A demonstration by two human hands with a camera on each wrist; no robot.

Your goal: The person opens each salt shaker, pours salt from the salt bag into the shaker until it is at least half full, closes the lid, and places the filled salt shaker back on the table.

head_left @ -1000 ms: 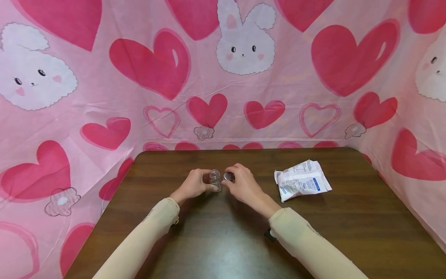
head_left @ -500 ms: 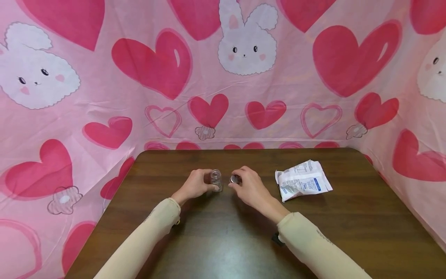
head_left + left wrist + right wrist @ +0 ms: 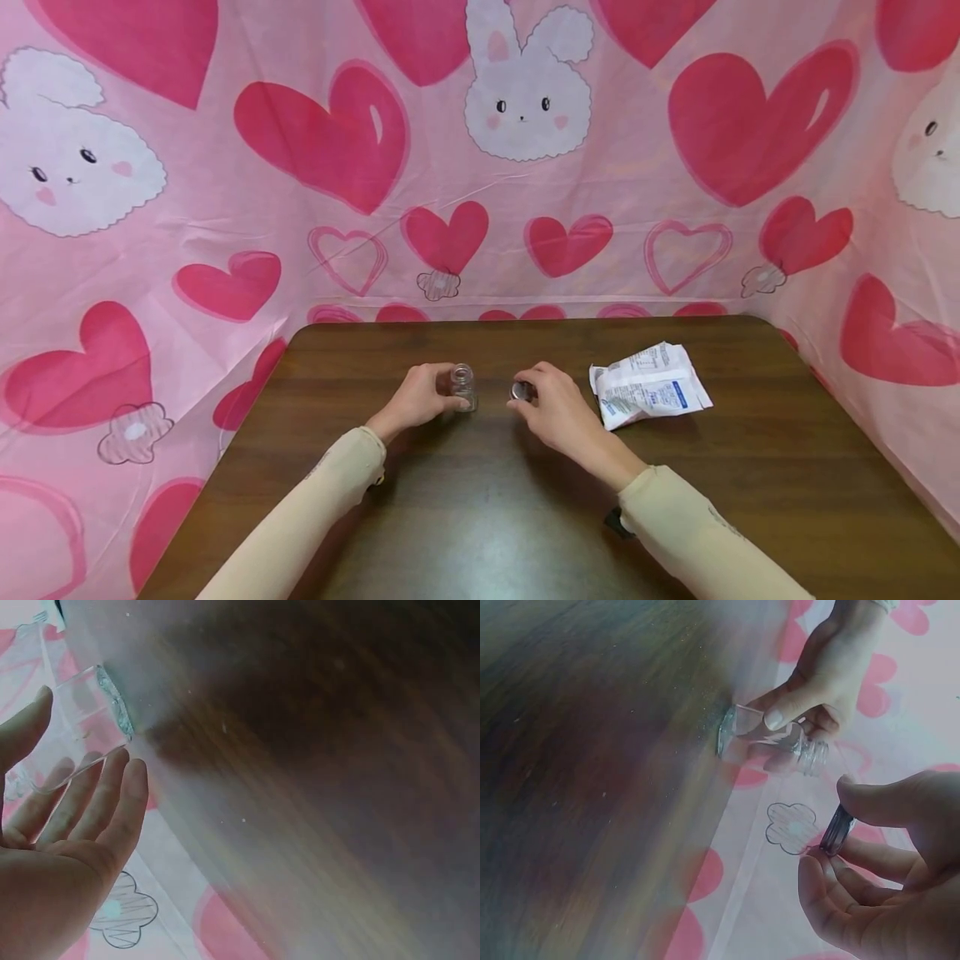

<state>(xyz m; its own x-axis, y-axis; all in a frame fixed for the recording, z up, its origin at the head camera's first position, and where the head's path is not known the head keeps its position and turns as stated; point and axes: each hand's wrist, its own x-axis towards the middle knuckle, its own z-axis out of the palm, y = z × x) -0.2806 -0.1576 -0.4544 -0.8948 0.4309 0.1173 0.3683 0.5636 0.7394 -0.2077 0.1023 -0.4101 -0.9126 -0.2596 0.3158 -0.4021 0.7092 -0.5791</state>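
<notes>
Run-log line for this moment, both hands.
left hand: holds clear bottle, upright, uncapped | right hand: pinches round cap, apart from clear bottle | printed white packet: on table, right of right hand

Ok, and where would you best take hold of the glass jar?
Probably take the glass jar by the sides of its body, below the threaded neck, from the person's left, as the left hand does: it is upright with straight walls, and a side grip leaves its open mouth free.
</notes>
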